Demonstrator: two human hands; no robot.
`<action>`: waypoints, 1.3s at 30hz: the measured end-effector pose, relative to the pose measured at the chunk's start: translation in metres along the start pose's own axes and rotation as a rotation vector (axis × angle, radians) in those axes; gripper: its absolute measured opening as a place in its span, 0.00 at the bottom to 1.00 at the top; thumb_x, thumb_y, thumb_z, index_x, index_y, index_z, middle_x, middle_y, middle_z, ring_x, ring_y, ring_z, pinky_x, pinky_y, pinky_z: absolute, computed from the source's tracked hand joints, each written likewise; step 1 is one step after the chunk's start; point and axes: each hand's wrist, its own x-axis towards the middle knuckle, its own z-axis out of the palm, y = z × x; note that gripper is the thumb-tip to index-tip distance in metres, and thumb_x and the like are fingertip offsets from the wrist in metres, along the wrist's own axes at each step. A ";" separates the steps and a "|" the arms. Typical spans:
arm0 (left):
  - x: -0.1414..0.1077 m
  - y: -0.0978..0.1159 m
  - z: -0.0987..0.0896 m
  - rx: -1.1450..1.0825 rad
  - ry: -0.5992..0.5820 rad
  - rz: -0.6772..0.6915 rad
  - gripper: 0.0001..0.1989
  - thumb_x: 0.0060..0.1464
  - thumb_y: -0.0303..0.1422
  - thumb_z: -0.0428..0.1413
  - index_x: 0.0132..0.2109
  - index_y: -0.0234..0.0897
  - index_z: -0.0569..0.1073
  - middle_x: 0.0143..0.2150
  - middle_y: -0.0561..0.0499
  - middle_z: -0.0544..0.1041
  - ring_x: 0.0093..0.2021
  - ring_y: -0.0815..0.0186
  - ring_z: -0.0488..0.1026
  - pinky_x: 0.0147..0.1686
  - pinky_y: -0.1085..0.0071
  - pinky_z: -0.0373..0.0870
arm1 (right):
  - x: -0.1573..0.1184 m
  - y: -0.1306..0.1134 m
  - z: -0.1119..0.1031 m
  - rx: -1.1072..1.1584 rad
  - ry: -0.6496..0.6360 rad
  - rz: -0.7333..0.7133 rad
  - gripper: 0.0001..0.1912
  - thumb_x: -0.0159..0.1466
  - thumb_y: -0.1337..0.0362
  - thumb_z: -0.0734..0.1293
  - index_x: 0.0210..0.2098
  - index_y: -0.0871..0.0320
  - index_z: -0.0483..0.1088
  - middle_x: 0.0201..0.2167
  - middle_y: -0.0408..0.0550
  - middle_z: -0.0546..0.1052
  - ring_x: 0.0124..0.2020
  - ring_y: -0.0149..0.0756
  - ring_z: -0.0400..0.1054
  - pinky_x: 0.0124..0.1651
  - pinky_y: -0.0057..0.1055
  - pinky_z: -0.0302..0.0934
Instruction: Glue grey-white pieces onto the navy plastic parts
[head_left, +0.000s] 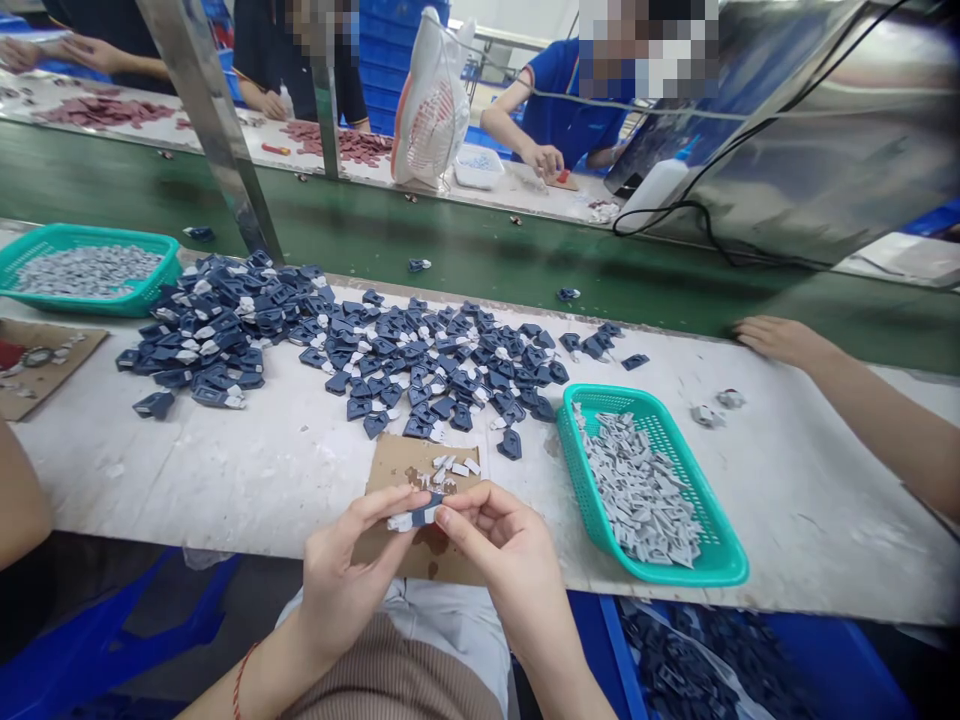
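Over the front edge of a piece of cardboard [386, 460], a small navy and white part [415, 514] is held between both hands. My left hand [352, 565] pinches its left side between thumb and fingers. My right hand [510, 550] grips the right end with thumb and fingertips. Several small white pieces [456, 465] lie on the cardboard behind my fingers. Beyond the cardboard spreads a big heap of navy and white parts [427, 360]. To the right of my right hand stands a green basket [720, 565] holding many small grey pieces [637, 490].
Another green basket [154, 295] sits at the far left beside more cardboard [45, 370]. A green conveyor belt [480, 260] runs behind the white table [247, 480]. A person's arm [847, 400] reaches in from the right. Below the table edge is a blue bin [817, 650].
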 end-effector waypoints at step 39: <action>0.091 0.018 0.000 0.141 -0.388 0.406 0.08 0.59 0.30 0.59 0.42 0.35 0.83 0.32 0.44 0.80 0.33 0.64 0.79 0.33 0.72 0.77 | 0.017 0.004 -0.013 -0.055 -0.132 -0.119 0.47 0.60 0.28 0.52 0.55 0.57 0.75 0.19 0.43 0.67 0.19 0.33 0.57 0.20 0.29 0.54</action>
